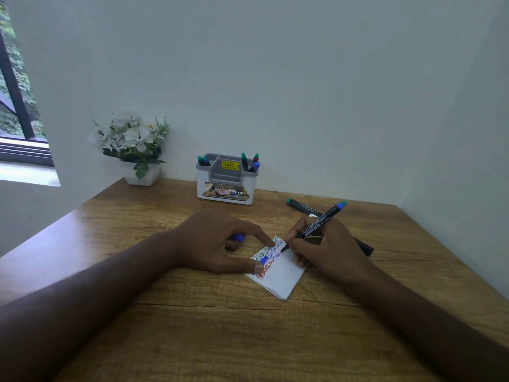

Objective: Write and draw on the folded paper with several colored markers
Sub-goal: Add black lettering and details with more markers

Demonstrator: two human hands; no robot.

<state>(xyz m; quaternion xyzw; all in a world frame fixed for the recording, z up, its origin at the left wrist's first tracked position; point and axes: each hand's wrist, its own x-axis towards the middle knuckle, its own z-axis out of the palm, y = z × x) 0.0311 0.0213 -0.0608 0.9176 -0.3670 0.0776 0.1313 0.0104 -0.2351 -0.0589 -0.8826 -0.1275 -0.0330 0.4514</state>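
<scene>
My right hand [327, 244] pinches the blue marker [316, 224], tip down-left at the folded paper [278, 274], whose far edge my left hand [217, 241] pins flat, a blue cap [238, 237] tucked under that palm.

the table [220, 326] is wood-grained, brown, with a soft sheen along its left edge (veneer or solid, cannot tell). the folded paper [278, 279] is matt white. the marker [316, 224] has a smooth black plastic barrel. the organizer [225, 186] looks like matt white and grey plastic with glossy stickers. the flower pot [143, 175] is smooth white.
</scene>
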